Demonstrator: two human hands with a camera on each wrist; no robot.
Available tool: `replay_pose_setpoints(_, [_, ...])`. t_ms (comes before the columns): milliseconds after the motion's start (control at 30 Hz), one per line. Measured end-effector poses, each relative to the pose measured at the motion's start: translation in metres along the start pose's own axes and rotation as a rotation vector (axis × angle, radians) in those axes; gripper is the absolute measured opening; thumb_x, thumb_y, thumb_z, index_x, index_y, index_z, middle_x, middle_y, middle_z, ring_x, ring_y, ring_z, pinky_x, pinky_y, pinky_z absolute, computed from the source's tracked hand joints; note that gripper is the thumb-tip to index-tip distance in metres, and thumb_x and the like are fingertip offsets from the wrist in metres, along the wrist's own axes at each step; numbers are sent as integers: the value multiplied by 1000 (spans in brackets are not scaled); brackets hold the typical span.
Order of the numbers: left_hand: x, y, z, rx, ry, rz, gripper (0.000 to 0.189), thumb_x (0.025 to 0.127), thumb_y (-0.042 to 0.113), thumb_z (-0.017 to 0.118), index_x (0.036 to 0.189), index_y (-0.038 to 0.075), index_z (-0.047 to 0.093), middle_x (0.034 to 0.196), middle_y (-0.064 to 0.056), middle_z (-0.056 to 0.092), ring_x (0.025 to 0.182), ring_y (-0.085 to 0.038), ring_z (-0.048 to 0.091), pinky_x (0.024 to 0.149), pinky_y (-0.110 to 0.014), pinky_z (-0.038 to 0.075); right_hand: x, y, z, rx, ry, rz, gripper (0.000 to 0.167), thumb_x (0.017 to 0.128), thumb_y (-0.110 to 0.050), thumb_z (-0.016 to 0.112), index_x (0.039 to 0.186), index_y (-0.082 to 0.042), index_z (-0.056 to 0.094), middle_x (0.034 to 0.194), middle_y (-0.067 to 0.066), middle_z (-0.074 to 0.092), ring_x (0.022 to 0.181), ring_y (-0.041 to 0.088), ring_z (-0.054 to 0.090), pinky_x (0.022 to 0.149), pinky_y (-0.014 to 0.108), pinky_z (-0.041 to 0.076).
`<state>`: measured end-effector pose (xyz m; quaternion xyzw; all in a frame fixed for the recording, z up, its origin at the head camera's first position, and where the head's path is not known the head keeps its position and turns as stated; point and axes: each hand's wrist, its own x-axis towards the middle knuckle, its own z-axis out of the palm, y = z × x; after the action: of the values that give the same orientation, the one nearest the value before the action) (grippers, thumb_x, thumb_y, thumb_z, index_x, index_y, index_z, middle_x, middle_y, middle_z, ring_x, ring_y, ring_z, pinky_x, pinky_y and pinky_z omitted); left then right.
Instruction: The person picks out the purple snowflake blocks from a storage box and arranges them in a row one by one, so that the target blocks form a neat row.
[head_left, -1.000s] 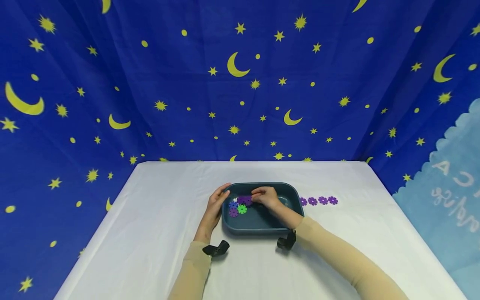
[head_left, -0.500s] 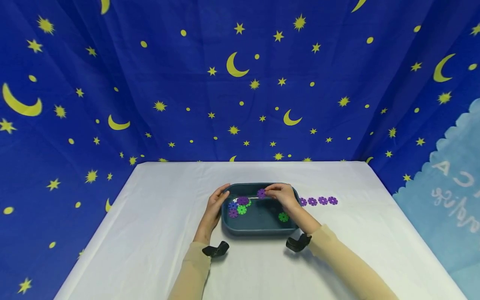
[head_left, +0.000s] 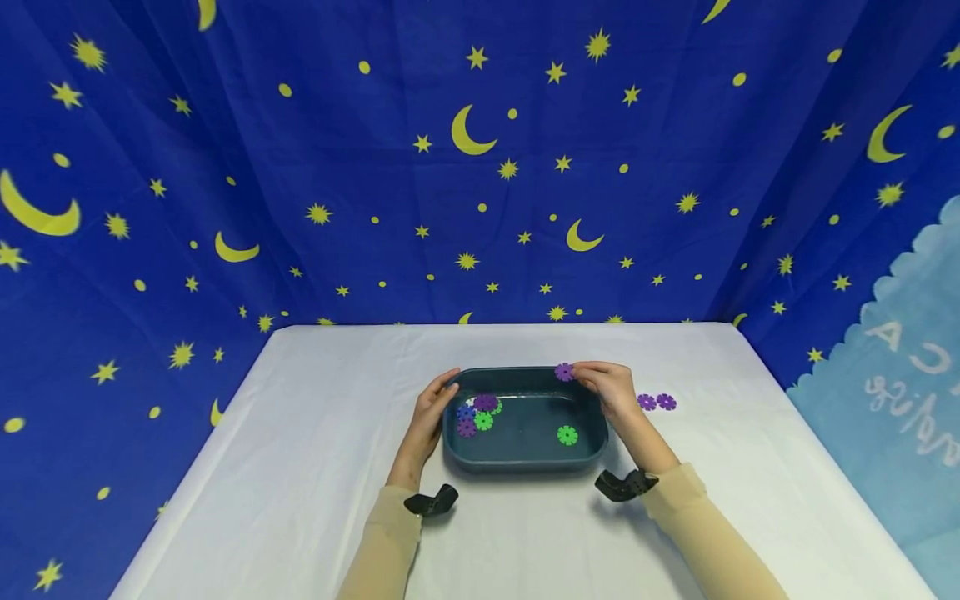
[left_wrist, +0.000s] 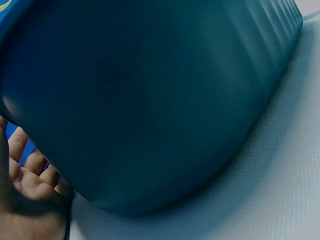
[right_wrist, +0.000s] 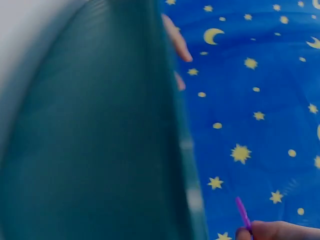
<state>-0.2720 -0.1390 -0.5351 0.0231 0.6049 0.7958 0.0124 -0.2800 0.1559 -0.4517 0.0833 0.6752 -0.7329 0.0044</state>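
Observation:
At the middle of the table stands a dark teal plastic bin. My left hand grips its left end, thumb at the rim and fingers along the outside; the left wrist view shows those fingers beside the bin wall. Above the bin's far right corner, my right hand pinches a purple snowflake disc by its edge. The right wrist view has this disc edge-on between the fingertips. Inside the bin, purple discs, a blue disc and green discs lie clustered on the left.
Another green disc lies alone at the bin's right end. Two purple discs show on the white tablecloth right of my hand, which covers the rest of their row. A blue star-and-moon curtain rises behind the table.
My right hand has lifted a purple disc from the cluster and carried it right, over the bin's far right rim. The lone green disc came into sight. My left hand has stayed put.

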Motion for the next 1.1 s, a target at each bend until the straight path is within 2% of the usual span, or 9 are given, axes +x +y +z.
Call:
replay_pose_setpoints(233, [0,-2,1,-2,10,-27,46,97,17,55,138,0,46,115,7,60,102,-5,56,88,-19,45,-2,-4,-24,84,88,-6,32,84,7,64,66,-20,71,67,-13,68,71,-2,65,74,15,53])
replay_pose_setpoints(567, [1,-2,2,-6,-7,-15,46,97,17,55,138,-1,46,112,10,60,101,-4,56,88,-19,45,3,-3,-66,179,284,-11,34,83,10,63,66,-18,73,68,-11,67,71,1,64,68,12,52])
replay_pose_setpoints(733, [1,-1,2,-3,-13,5,48,96,20,56,138,0,46,110,9,61,101,-8,56,85,-19,47,11,-4,-89,199,356,19,32,82,10,65,67,-17,73,68,-11,66,70,0,62,67,12,51])
replay_pose_setpoints(867, [1,-1,1,2,-12,10,48,96,20,56,138,-1,45,109,10,61,101,-9,57,84,-19,47,14,-4,-108,273,420,55,35,80,15,63,65,-15,74,65,-9,66,65,2,61,64,13,51])
replay_pose_setpoints(1000, [1,-1,0,-6,-11,-1,45,97,16,54,138,-1,45,106,11,62,100,-9,56,84,-19,47,16,-2,-126,361,456,117,38,79,18,60,63,-13,74,63,-7,66,63,3,61,62,14,51])
replay_pose_setpoints(1100, [1,0,0,-16,-15,-17,44,98,13,51,139,-1,44,105,12,63,99,-9,56,84,-19,47,18,1,-136,364,478,141,39,80,18,60,63,-14,74,63,-8,65,64,2,60,60,14,50])
